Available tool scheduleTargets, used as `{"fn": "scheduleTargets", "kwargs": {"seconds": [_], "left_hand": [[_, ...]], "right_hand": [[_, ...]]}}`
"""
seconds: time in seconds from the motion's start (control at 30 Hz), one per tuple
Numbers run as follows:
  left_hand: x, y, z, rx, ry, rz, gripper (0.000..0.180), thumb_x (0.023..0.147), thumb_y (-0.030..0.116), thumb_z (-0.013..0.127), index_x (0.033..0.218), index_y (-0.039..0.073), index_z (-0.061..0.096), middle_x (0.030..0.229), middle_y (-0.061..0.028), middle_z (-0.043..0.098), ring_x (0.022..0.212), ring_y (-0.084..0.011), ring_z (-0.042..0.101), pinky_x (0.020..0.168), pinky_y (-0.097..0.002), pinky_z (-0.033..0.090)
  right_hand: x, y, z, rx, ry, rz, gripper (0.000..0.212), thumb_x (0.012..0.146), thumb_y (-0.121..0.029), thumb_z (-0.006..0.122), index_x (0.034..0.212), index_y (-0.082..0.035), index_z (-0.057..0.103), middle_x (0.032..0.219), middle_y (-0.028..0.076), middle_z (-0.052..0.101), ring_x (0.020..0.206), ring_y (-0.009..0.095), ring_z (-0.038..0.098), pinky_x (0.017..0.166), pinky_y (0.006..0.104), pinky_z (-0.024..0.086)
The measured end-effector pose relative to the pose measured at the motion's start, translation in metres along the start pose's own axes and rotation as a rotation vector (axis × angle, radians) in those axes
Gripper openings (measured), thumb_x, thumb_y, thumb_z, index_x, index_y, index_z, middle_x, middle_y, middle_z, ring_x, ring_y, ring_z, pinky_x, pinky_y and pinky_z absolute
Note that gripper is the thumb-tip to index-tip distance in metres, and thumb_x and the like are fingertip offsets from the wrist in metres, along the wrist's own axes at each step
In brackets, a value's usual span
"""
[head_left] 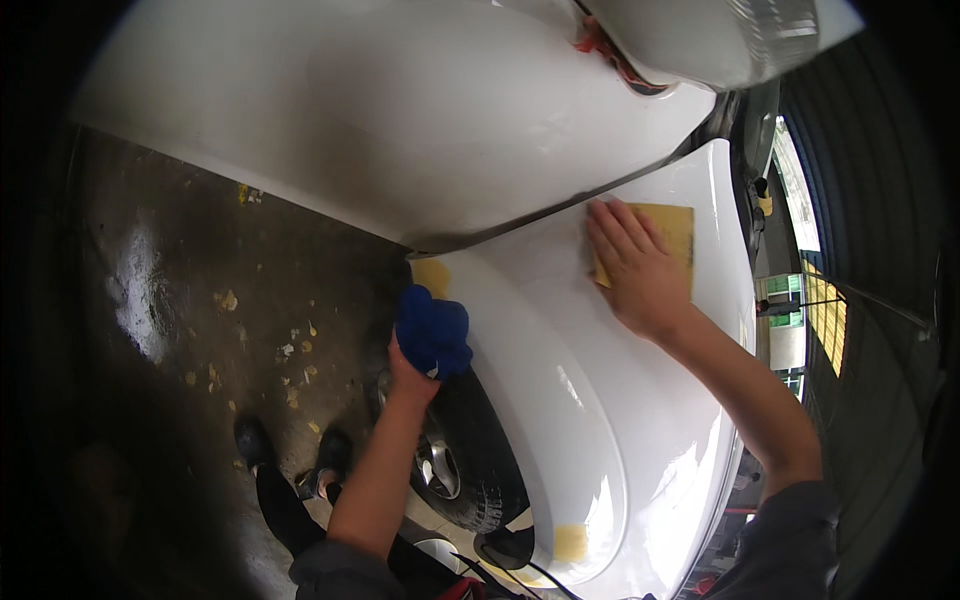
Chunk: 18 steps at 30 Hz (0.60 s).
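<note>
My right hand (640, 275) lies flat on a yellow sheet of sandpaper (676, 232), pressing it against the white car fender (560, 310). Its fingers point away from me and cover much of the sheet. My left hand (412, 368) grips a bunched blue cloth (434, 330), which hides most of the fingers. The cloth is at the fender's left edge, just above the tyre (490, 470). Beside it, a yellowish patch (431, 277) marks the fender's corner; another yellowish patch (570, 543) shows near the lower end.
A white car door (380, 120) spans the top, with a narrow gap between it and the fender. On the left, the dark, wet floor (190, 260) has scattered yellowish scraps. My shoes (255, 440) stand by the wheel. A white bucket (440, 552) sits at the bottom.
</note>
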<state>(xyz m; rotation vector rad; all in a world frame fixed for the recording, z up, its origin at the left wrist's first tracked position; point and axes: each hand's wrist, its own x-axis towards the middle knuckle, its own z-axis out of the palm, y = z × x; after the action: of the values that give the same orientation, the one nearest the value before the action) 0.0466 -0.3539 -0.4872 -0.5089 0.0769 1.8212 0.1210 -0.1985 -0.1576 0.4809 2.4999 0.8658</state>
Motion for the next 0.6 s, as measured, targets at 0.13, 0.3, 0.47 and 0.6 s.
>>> {"fn": "scheduleTargets", "kwargs": {"seconds": [0.13, 0.3, 0.47, 0.6], "left_hand": [[-0.011, 0.032, -0.007, -0.033, -0.158, 0.024, 0.045, 0.105, 0.051, 0.048, 0.123, 0.014, 0.066, 0.110, -0.0082, 0.069, 0.094, -0.0288, 0.067, 0.078, -0.0464, 0.057], [-0.005, 0.051, -0.061, -0.153, -0.111, 0.047, 0.049, 0.107, 0.051, 0.046, 0.132, 0.014, 0.065, 0.124, -0.0116, 0.070, 0.109, -0.0353, 0.069, 0.094, -0.0517, 0.057], [-0.027, 0.068, -0.088, -0.088, -0.189, 0.063, 0.049, 0.108, 0.048, 0.047, 0.140, 0.014, 0.063, 0.136, -0.0131, 0.067, 0.116, -0.0346, 0.069, 0.099, -0.0507, 0.056], [-0.025, 0.076, -0.092, -0.150, -0.193, 0.038, 0.051, 0.109, 0.049, 0.044, 0.142, 0.014, 0.061, 0.133, -0.0129, 0.069, 0.117, -0.0350, 0.068, 0.100, -0.0515, 0.056]], "right_hand": [[-0.025, -0.006, 0.001, -0.069, 0.005, 0.056, 0.067, 0.102, -0.037, 0.060, 0.158, -0.005, 0.043, 0.169, 0.010, 0.035, 0.158, 0.027, 0.027, 0.130, 0.0442, 0.018], [0.036, -0.077, 0.055, -0.144, -0.132, -0.024, 0.068, 0.102, -0.041, 0.060, 0.154, 0.000, 0.048, 0.168, 0.012, 0.037, 0.159, 0.028, 0.026, 0.130, 0.0441, 0.017], [0.027, -0.067, 0.049, 0.079, -0.047, -0.094, 0.064, 0.099, -0.040, 0.061, 0.147, 0.003, 0.055, 0.162, 0.014, 0.046, 0.154, 0.029, 0.035, 0.128, 0.0451, 0.023], [0.033, -0.084, 0.057, -0.016, -0.049, -0.084, 0.068, 0.103, -0.047, 0.052, 0.145, 0.005, 0.056, 0.160, 0.016, 0.048, 0.153, 0.029, 0.037, 0.129, 0.0445, 0.020]]}}
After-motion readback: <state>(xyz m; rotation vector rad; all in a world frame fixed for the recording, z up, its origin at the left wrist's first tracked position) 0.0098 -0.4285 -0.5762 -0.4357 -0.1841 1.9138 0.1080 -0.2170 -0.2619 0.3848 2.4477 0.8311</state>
